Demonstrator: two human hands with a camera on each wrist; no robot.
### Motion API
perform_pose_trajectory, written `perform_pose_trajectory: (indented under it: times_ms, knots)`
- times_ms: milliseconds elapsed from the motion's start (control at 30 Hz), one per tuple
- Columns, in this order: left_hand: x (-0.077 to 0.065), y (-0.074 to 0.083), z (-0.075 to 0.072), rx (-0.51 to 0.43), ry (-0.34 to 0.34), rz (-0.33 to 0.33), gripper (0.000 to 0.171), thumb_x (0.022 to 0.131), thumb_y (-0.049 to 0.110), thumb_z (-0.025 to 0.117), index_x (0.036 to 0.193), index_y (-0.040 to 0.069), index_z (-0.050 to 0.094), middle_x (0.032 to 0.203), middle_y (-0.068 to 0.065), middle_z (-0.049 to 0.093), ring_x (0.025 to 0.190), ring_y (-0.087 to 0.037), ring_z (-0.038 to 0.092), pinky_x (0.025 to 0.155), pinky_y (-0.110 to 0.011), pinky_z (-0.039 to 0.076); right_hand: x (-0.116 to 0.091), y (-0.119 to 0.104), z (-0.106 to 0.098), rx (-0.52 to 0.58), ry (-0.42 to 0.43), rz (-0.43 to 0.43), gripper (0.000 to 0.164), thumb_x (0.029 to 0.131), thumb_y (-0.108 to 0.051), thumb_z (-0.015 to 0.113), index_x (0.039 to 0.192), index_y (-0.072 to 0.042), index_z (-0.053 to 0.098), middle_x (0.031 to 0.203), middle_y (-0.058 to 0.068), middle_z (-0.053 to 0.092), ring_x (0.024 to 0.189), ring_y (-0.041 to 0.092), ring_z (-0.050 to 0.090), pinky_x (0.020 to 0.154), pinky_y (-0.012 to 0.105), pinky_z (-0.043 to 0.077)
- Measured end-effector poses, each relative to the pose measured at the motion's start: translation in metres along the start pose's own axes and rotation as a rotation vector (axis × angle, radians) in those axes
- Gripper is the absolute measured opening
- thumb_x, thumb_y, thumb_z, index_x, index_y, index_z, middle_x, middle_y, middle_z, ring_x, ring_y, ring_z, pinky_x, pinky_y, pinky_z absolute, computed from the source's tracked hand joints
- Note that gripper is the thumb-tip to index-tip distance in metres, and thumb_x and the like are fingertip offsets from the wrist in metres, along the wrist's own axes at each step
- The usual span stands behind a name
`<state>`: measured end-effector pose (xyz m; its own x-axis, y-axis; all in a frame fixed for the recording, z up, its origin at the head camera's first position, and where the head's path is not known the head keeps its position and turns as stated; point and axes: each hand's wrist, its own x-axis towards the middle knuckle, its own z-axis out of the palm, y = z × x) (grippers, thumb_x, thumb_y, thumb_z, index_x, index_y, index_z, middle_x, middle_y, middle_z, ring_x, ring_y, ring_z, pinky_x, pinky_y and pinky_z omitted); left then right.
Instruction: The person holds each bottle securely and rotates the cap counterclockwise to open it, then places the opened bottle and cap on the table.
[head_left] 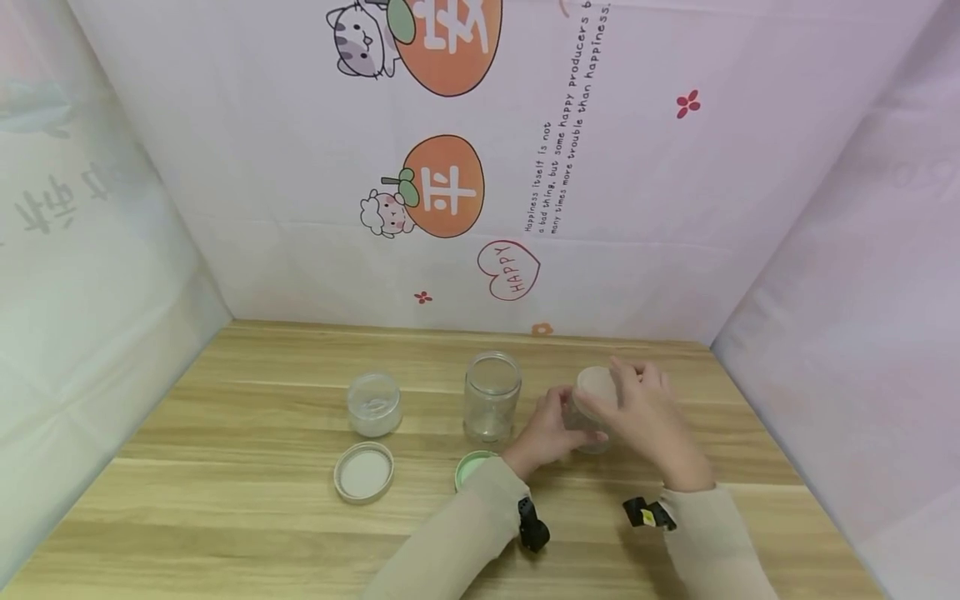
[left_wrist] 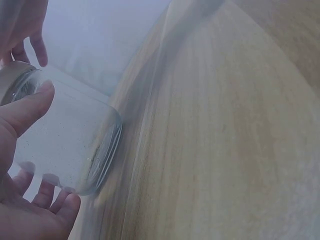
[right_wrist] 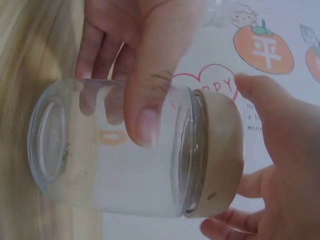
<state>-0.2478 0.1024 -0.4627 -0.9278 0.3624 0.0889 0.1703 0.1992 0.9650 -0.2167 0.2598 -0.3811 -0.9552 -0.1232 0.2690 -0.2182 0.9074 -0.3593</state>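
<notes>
A clear jar (right_wrist: 135, 175) with a beige lid (right_wrist: 222, 160) stands at the right of the table in the head view. My left hand (head_left: 542, 435) grips the jar's body, thumb on one side and fingers on the other. Around the lid, my right hand (head_left: 647, 412) has its fingers spread. In the right wrist view its thumb is apart from the lid, and the other fingers are partly hidden behind it. The lid sits on the jar's mouth; whether it is screwed tight cannot be told.
A taller lidless clear jar (head_left: 491, 400) stands left of my left hand. A green lid (head_left: 472, 467) lies before it, partly covered by my sleeve. Farther left are a short clear jar (head_left: 373, 404) and a pale lid (head_left: 364, 472). Printed cloth walls (head_left: 600, 275) enclose the wooden table (head_left: 225, 500).
</notes>
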Motion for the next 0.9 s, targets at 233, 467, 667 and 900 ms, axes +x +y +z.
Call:
perform_pose_trajectory:
  times_ms: [233,467,667,900]
  knots:
    - [0.001,-0.003,0.000,0.010,-0.008,0.008,0.076,0.081,0.029,0.086,0.140,0.010,0.043,0.140,-0.006,0.044,0.131,-0.027,0.044,0.106,-0.044,0.042,-0.001,-0.004,0.004,-0.097,0.050,0.015,0.093,0.089,-0.073,0.055,0.142,0.002,0.049,0.127,0.033,0.046,0.113,0.049,0.043,0.088,0.066,0.038]
    - [0.001,-0.003,0.000,0.000,-0.014,0.005,0.075,0.082,0.030,0.086,0.140,0.012,0.042,0.139,-0.004,0.041,0.131,-0.024,0.041,0.107,-0.043,0.041,0.002,0.000,0.010,-0.087,0.075,-0.020,0.090,0.088,-0.072,0.058,0.137,0.003,0.054,0.123,0.030,0.048,0.110,0.047,0.045,0.085,0.063,0.040]
    - [0.000,-0.001,0.000,0.009,-0.013,0.012,0.074,0.082,0.030,0.086,0.139,0.011,0.042,0.137,-0.004,0.042,0.131,-0.025,0.040,0.107,-0.045,0.040,0.002,0.005,0.012,-0.055,0.075,-0.046,0.087,0.088,-0.067,0.063,0.136,0.005,0.054,0.122,0.027,0.047,0.111,0.044,0.044,0.089,0.062,0.038]
    - [0.000,-0.001,-0.001,0.020,-0.010,-0.010,0.076,0.081,0.032,0.087,0.139,0.011,0.043,0.136,-0.004,0.042,0.129,-0.024,0.041,0.106,-0.045,0.042,0.003,0.010,0.011,-0.009,0.064,-0.070,0.080,0.088,-0.060,0.068,0.136,0.004,0.056,0.127,0.026,0.046,0.114,0.044,0.041,0.092,0.061,0.035]
